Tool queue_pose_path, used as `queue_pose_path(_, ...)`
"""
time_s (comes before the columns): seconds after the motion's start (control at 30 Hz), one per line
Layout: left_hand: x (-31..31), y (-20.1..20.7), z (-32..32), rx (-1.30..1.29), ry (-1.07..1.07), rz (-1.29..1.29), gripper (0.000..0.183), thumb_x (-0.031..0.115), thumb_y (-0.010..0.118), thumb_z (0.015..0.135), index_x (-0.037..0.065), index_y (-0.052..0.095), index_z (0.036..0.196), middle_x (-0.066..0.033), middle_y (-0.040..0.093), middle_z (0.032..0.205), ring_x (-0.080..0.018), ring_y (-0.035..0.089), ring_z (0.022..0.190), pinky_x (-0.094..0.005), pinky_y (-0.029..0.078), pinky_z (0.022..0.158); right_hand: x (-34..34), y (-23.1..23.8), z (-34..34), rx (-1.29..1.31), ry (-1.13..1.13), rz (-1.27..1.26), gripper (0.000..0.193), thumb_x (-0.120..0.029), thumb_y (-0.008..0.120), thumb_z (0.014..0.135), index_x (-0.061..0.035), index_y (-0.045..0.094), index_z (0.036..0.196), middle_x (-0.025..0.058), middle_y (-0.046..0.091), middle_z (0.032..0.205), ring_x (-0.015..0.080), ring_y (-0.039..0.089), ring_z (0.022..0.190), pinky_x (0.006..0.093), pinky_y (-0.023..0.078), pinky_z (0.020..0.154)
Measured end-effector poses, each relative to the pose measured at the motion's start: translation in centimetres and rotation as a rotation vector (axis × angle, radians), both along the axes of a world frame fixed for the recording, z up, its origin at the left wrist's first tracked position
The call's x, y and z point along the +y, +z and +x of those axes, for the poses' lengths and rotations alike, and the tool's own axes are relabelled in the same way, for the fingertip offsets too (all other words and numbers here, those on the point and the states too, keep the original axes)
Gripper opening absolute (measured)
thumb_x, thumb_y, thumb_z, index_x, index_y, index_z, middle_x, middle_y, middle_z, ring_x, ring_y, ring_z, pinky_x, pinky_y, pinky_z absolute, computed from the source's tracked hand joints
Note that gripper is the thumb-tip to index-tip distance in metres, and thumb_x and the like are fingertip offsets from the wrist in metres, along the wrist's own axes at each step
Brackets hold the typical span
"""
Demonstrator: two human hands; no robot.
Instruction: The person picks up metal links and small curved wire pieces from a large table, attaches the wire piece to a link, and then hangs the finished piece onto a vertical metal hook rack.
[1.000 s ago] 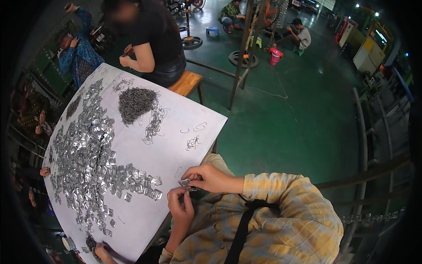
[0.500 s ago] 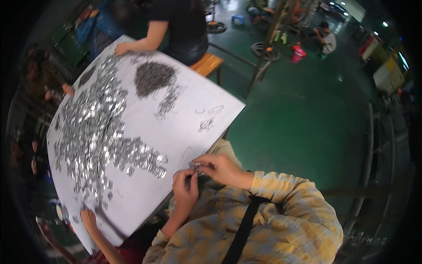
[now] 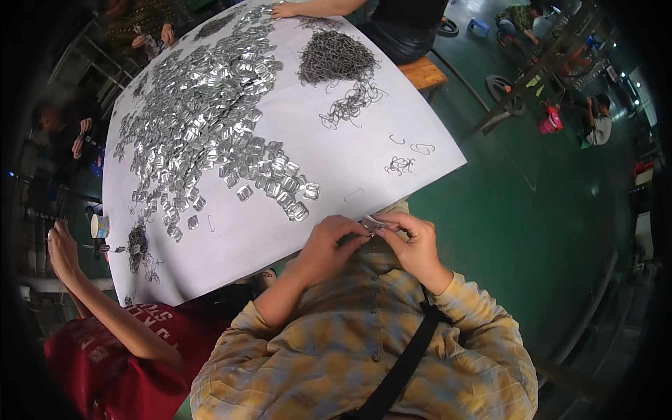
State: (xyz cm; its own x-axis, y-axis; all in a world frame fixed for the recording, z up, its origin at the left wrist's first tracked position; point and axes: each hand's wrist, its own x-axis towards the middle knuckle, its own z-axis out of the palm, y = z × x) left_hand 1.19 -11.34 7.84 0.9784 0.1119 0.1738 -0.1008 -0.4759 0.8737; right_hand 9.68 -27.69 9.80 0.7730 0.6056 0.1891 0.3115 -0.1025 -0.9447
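Just off the table's near edge, my left hand and my right hand meet in front of my body. Between their fingertips is a small shiny silver metal piece, pinched from both sides and partly covered by the fingers. A large spread of similar flat silver metal pieces lies across the white table. Nearest my hands is a loose bent wire. Farther right lies a small cluster of thin wire hooks, with a dense pile of dark wire hooks at the back.
At my left, a co-worker in a red shirt holds up a linked metal chain; a paper cup is nearby. Other people work around the table's far and left sides. A wooden bench stands at the far right, with a pink bucket beyond.
The whole view has swung, so the table appears higher and farther right. My hands stay together on the metal piece. The red-shirted co-worker's hand has lifted away from the table.
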Motion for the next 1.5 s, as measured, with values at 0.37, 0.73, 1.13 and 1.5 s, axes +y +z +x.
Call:
queue_pose_path(0.37,11.2,-6.3,15.3,-0.423,0.465,0.666,0.021,0.0,0.051,0.078,0.001,0.065,0.093,-0.0174,0.064,0.096,-0.0329,0.059,0.094,-0.0396,0.046,0.083,0.1,0.8,0.0,-0.106,0.034,-0.018,0.022,0.008,0.062,0.075,-0.0005,0.065,0.095,0.0105,0.066,0.081,0.0155,0.064,0.069,0.0252,0.05,0.061)
queue_pose_path(0.73,11.1,-2.5,10.3,-0.115,0.341,0.551,0.01,0.005,0.062,0.075,0.003,0.067,0.083,-0.0126,0.065,0.082,-0.0298,0.061,0.079,-0.0358,0.048,0.071,-0.8,0.1,0.7,-0.133,0.021,-0.05,0.022,0.008,0.062,0.074,-0.0009,0.065,0.094,0.0108,0.066,0.083,0.0173,0.065,0.069,0.0257,0.05,0.062)
queue_pose_path(1.13,8.9,-3.3,9.1,-0.039,0.114,1.106,0.012,0.007,0.054,0.07,0.001,0.062,0.064,-0.0124,0.062,0.072,-0.0273,0.06,0.073,-0.0355,0.05,0.065,0.4,-0.4,0.3,-0.213,0.079,-0.012,0.02,0.005,0.064,0.073,-0.0018,0.066,0.092,0.0118,0.066,0.081,0.0187,0.063,0.068,0.0267,0.049,0.061)
queue_pose_path(1.5,9.1,-3.4,10.0,-0.077,0.047,1.069,0.007,0.007,0.055,0.067,0.002,0.061,0.066,-0.0111,0.062,0.07,-0.0257,0.061,0.07,-0.0349,0.051,0.059,0.2,-0.3,-0.4,-0.144,0.032,-0.072,0.019,0.003,0.066,0.072,-0.0007,0.066,0.09,0.0123,0.065,0.077,0.0177,0.062,0.065,0.0269,0.048,0.062)
